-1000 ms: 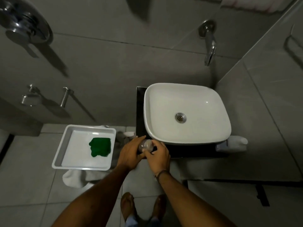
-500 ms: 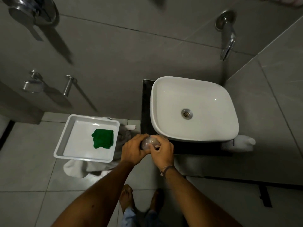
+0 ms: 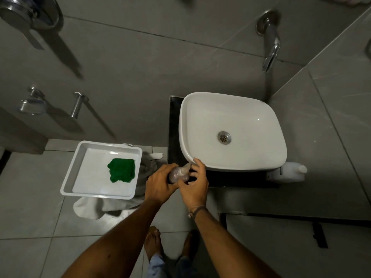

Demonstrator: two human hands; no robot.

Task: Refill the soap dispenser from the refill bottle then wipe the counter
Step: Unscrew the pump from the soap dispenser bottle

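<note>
Moved: since half a second ago my operator's right hand (image 3: 195, 185) has loosened off the soap dispenser (image 3: 178, 174). Its fingers are now lifted toward the basin (image 3: 251, 117) rim and the pump nozzle shows between the hands. Left hand unchanged.
Counter (image 3: 173, 125): dark slab under the basin, only its left strip and front edge show.
Basin: white, sits on the counter, drain (image 3: 224, 137) in the middle, wall spout (image 3: 270, 51) above it.
Tray (image 3: 69, 177): white, left of the counter and well apart from the basin, resting on a white towel (image 3: 88, 207).
Refill bottle (image 3: 289, 173): white, at the counter's right front end just beside the basin, well apart from both hands. I can't tell if it's upright or lying.
Left hand (image 3: 160, 183): fingers wrapped round the dispenser body, firm hold.
Right hand: thumb against the dispenser, index tip up at the basin's front-left rim, other fingers loosely bent. I can't tell whether it actually pinches the pump. Cord band on the wrist.
Green cloth (image 3: 121, 170): crumpled, lying in the tray's right half.
Soap dispenser: clear, small, held between the hands at the counter's front-left corner, just beside the basin rim, nozzle pointing at the basin. I can't tell if it touches the counter.
</note>
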